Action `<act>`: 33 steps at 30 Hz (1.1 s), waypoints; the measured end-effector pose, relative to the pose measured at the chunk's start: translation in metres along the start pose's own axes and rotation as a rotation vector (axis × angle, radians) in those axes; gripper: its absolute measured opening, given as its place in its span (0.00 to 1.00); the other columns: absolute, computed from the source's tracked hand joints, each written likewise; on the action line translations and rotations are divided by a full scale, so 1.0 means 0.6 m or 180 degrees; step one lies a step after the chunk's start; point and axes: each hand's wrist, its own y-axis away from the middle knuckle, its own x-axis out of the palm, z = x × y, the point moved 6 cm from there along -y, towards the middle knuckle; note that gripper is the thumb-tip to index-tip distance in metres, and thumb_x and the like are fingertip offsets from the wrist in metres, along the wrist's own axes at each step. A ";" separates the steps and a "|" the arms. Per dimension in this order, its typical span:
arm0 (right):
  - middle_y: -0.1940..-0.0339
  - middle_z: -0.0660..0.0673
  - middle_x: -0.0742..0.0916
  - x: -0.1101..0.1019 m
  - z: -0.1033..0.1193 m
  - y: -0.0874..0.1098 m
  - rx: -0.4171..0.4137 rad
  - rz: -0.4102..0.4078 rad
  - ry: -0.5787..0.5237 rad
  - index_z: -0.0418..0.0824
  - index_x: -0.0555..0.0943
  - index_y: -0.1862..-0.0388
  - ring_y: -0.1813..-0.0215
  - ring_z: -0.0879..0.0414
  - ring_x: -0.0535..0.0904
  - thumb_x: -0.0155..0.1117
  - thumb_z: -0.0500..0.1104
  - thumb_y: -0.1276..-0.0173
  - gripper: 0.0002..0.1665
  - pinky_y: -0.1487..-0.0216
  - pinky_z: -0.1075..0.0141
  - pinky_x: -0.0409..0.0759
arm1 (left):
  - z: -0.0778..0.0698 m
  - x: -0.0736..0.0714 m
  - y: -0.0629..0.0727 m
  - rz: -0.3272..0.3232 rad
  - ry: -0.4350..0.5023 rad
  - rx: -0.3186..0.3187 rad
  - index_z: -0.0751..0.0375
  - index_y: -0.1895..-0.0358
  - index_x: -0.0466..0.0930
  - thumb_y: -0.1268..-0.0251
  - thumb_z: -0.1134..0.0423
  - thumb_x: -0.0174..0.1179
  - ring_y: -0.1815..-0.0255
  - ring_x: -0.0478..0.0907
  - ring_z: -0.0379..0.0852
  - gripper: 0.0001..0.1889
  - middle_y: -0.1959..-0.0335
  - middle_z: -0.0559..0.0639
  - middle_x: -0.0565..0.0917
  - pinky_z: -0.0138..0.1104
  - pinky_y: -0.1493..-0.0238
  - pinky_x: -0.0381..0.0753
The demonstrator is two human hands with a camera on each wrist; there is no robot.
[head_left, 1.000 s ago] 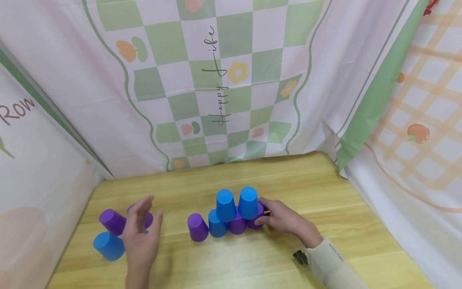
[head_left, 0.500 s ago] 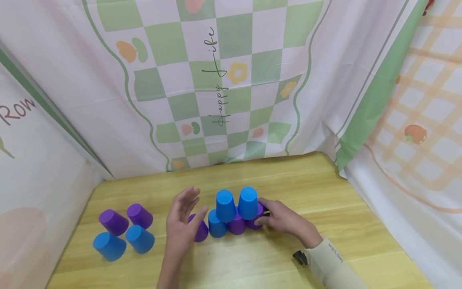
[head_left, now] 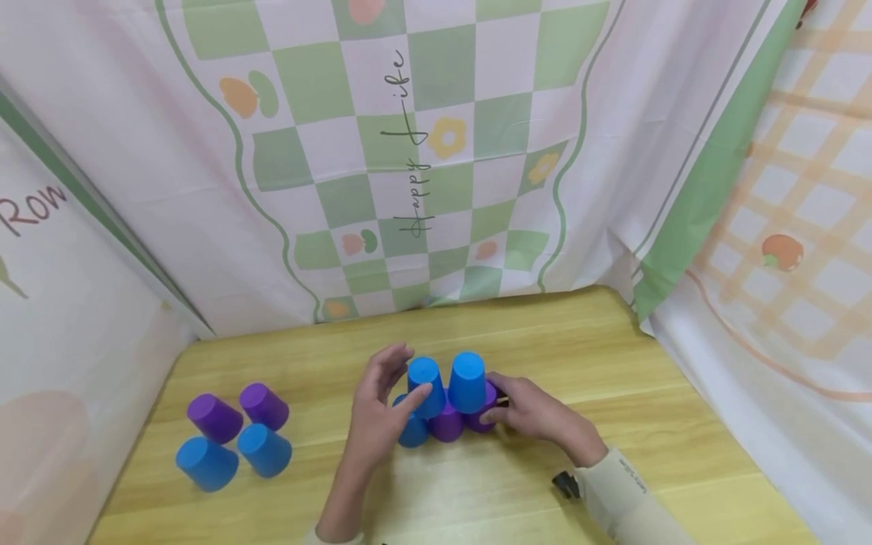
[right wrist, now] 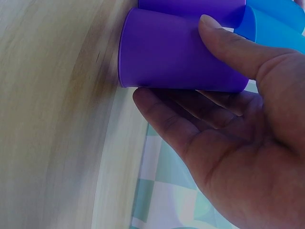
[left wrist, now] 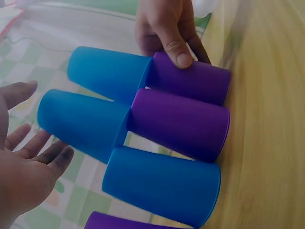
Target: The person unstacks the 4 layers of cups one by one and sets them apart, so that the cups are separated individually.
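Note:
My right hand (head_left: 545, 412) holds the rightmost purple cup (right wrist: 176, 52) of the bottom row, thumb on its near side and fingers along the other. Beside it in that row are a second purple cup (head_left: 446, 424) and a blue cup (head_left: 412, 433); another purple cup (left wrist: 119, 222) shows partly in the left wrist view and is hidden by my left hand in the head view. Two upside-down blue cups, a left one (head_left: 425, 382) and a right one (head_left: 468, 382), stand on the row. My left hand (head_left: 376, 424) is beside the left upper cup, fingers spread, apparently not gripping it.
Two purple cups, one farther left (head_left: 214, 418) and one to its right (head_left: 264, 406), stand at the table's left with two blue cups, a left one (head_left: 207, 464) and a right one (head_left: 265, 451). Patterned curtains (head_left: 450, 189) border the wooden table (head_left: 545, 333).
My left hand has moved right from the separate cups on the left, past the row's left purple cup, to the left upper blue cup. My right hand has stayed put.

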 end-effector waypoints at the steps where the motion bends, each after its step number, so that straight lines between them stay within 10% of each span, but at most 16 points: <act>1: 0.44 0.42 0.89 0.000 0.000 0.000 -0.0006 -0.0001 0.0001 0.37 0.77 0.35 0.40 0.42 0.87 0.71 0.43 0.26 0.25 0.38 0.46 0.87 | 0.001 0.004 -0.001 0.0037 -0.0009 -0.0007 0.49 0.29 0.73 0.33 0.64 0.74 0.28 0.77 0.50 0.31 0.34 0.47 0.81 0.42 0.24 0.75; 33: 0.44 0.42 0.89 0.000 0.000 0.000 0.0077 -0.0024 0.0049 0.38 0.77 0.34 0.40 0.41 0.86 0.72 0.44 0.27 0.26 0.37 0.43 0.86 | 0.022 0.016 0.002 0.0122 -0.0153 -0.0351 0.48 0.30 0.76 0.32 0.64 0.72 0.26 0.76 0.54 0.28 0.31 0.48 0.80 0.52 0.23 0.73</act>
